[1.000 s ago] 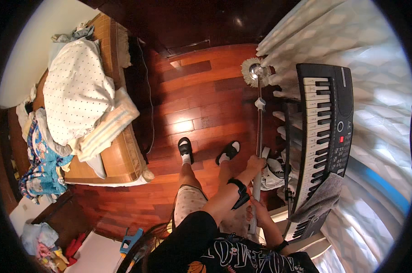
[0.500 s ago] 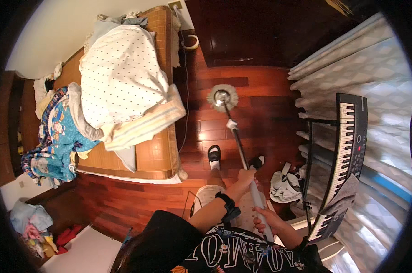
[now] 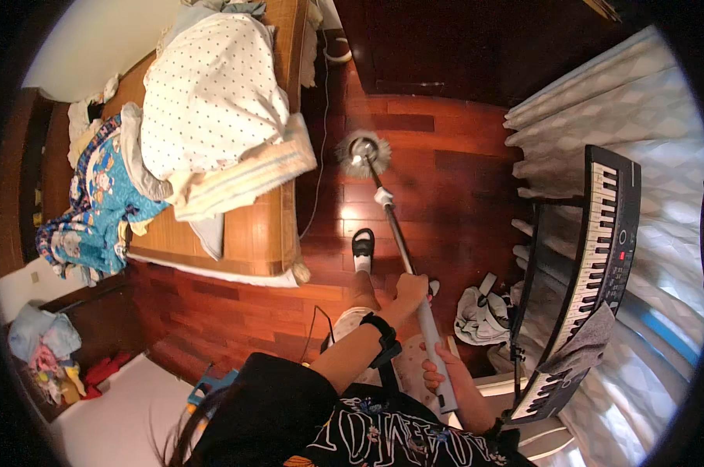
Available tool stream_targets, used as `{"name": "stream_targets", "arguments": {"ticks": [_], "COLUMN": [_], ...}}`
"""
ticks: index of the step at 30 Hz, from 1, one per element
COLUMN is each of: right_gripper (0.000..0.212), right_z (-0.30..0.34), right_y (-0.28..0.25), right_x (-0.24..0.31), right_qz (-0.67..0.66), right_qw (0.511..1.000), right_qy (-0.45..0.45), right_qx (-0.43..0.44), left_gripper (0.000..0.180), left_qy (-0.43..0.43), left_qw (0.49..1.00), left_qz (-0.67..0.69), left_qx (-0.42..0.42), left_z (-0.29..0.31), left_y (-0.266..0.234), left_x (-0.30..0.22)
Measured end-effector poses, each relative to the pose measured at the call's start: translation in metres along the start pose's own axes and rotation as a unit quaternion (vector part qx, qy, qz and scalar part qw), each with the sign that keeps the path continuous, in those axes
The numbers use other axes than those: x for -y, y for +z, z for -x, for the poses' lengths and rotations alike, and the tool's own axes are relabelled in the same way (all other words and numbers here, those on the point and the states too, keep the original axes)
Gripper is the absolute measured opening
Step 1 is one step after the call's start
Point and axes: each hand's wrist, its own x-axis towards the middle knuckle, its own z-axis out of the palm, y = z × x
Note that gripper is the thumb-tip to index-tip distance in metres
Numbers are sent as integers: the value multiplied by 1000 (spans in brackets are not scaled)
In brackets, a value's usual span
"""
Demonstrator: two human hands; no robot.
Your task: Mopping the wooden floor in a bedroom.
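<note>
My left hand (image 3: pixel 411 293), with a black band on its wrist, is closed round a mop's pole just above the grey handle. Lower down, my right hand (image 3: pixel 444 369) wraps its fingers round that grey handle near its end. The mop (image 3: pixel 399 236) slants away from me, its dark metal pole carrying a white collar. Its round head, a silver disc ringed by pale fringe, rests on the reddish wood floor (image 3: pixel 445 167) to the right of the bed. My left foot, in a black slipper (image 3: pixel 362 244), stands short of the mop head; my right foot is mostly hidden.
On the left is a bed (image 3: pixel 262 249) with a dotted white quilt (image 3: pixel 212 97) and blankets. A cable (image 3: pixel 318 171) runs along its side. An electronic keyboard (image 3: pixel 597 257) on a stand and curtains (image 3: pixel 655 109) line the right. A pale bag (image 3: pixel 483 313) lies near the stand.
The mop head has swung left, nearer the bed side. Both hands have shifted a little left with the handle, keeping their grip. The whole view has also shifted slightly.
</note>
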Motion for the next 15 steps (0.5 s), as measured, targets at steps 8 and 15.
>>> {"name": "stream_targets", "arguments": {"ticks": [8, 15], "right_gripper": [32, 26], "right_z": [67, 63], "right_y": [-88, -139], "right_x": [5, 15], "right_qz": [-31, -33], "right_qw": [983, 970], "right_qy": [-152, -210], "right_qx": [-94, -113], "left_gripper": [21, 23], "left_qy": [312, 64], "left_qw": [888, 970], "left_qz": [-293, -172], "left_qx": [167, 157], "left_z": [-15, 31], "left_y": [156, 198], "left_x": [83, 57]}}
